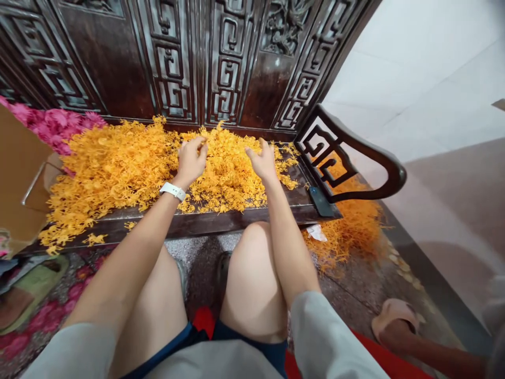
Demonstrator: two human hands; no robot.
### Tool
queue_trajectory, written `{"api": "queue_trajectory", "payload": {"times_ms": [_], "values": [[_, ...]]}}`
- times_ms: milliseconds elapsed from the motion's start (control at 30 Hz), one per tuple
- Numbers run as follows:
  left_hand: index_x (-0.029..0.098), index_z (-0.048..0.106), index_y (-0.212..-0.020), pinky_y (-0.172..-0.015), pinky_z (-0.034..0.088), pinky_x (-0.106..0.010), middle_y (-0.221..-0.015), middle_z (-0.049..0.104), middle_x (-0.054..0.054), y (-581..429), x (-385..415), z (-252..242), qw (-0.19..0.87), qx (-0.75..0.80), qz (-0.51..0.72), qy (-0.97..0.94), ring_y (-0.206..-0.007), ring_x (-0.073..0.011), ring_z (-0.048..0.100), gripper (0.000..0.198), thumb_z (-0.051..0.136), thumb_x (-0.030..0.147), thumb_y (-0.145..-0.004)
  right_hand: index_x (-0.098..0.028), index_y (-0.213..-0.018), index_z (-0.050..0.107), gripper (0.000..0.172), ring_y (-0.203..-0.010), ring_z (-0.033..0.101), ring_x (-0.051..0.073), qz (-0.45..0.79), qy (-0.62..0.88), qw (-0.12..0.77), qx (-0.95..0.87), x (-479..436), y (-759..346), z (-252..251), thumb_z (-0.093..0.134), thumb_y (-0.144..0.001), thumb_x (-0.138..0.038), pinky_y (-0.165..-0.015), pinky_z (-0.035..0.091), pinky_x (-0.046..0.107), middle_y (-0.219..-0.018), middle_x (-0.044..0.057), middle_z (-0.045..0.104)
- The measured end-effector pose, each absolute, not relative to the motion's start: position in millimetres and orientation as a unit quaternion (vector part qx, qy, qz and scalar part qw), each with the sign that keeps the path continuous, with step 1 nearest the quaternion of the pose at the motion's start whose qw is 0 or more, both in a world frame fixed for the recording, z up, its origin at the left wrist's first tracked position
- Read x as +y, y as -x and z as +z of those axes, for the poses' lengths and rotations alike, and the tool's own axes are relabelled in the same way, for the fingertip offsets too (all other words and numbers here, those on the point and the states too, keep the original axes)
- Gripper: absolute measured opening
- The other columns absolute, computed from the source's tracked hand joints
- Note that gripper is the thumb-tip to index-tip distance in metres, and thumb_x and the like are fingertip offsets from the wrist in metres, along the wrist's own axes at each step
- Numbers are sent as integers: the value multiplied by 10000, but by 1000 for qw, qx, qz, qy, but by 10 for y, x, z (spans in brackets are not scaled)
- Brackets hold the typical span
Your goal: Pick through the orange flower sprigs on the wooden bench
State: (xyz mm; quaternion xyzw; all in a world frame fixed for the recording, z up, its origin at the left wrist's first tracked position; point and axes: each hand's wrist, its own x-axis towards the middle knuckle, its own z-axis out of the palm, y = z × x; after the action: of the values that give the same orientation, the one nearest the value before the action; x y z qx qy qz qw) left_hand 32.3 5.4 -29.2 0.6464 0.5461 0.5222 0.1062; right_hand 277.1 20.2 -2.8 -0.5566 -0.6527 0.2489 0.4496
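Observation:
A wide heap of small yellow artificial flower pieces (pixel 114 163) covers much of the dark wooden bench seat (pixel 205 221). My left hand (pixel 193 158), with a white watch (pixel 172 191) at the wrist, is over the middle of the pieces, its thumb and fingers curved but apart. On the other side of a smaller pile of the yellow pieces (pixel 229 176), my right hand (pixel 263 158) is open too, thumb spread from the fingers. Both hands are at the pile and face each other. No held piece can be made out in either; some fingertips are hidden.
Pink artificial flowers (pixel 59 123) lie at the back left beside a cardboard box (pixel 19 173). A phone (pixel 321 201) rests by the carved armrest (pixel 355 152). Orange strands (pixel 347 226) are heaped on the floor at right. Other people's feet in sandals (pixel 394 318) show at both sides.

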Motion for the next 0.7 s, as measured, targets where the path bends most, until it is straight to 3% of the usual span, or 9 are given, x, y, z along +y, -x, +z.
{"api": "queue_trajectory", "payload": {"times_ms": [67,167,233,300,367,533,700], "values": [[226,763,-1159,-1087,431,-527,-1042,755,-115,-375,-28,-264,101,529,511,-669,-1031,-313,634,266,546,339,-1055,-192,-1393,640,678,-1214,636,294,307,518,461,-652,99,-2652,81,806,-883,-607,-1073,535,458,-1350,163,665],[253,778,-1077,-1099,400,-557,-1039,727,-123,-436,-158,-219,81,520,474,-706,-1113,-352,604,220,568,307,-1036,-216,-1231,683,615,-911,664,211,431,465,428,-643,-65,-2416,197,869,-833,-646,-795,553,342,-1005,68,746],[259,779,-1007,-1093,383,-577,-1002,701,-135,-460,-223,-193,64,510,440,-737,-1132,-375,587,220,563,291,-1033,-213,-1000,683,497,-735,600,164,449,466,418,-638,-107,-2298,187,835,-872,-669,-654,482,302,-768,12,673],[260,780,-988,-1082,374,-592,-970,685,-144,-473,-256,-178,50,499,417,-758,-1125,-386,581,256,532,292,-1046,-214,-767,604,518,-630,511,133,430,484,414,-640,-101,-2240,140,792,-916,-673,-587,413,287,-617,-21,550],[258,781,-1009,-1074,374,-595,-957,679,-146,-479,-264,-175,40,500,416,-759,-1111,-386,587,280,507,285,-1054,-216,-681,551,562,-602,484,122,442,490,400,-636,-87,-2225,104,772,-940,-664,-572,397,280,-573,-29,498],[228,785,-1017,-1079,384,-563,-918,672,-144,-489,-278,-191,59,503,439,-742,-1091,-373,624,273,522,291,-1053,-186,-807,661,499,-676,592,123,547,451,376,-596,-101,-2216,113,819,-909,-648,-605,460,264,-720,17,662],[241,808,-1079,-1039,420,-526,-966,719,-145,-458,-285,-161,56,508,432,-743,-1077,-359,647,275,553,343,-1059,-179,-758,631,451,-613,514,95,577,431,412,-558,-37,-2215,58,817,-955,-539,-570,410,258,-692,11,637]]}}
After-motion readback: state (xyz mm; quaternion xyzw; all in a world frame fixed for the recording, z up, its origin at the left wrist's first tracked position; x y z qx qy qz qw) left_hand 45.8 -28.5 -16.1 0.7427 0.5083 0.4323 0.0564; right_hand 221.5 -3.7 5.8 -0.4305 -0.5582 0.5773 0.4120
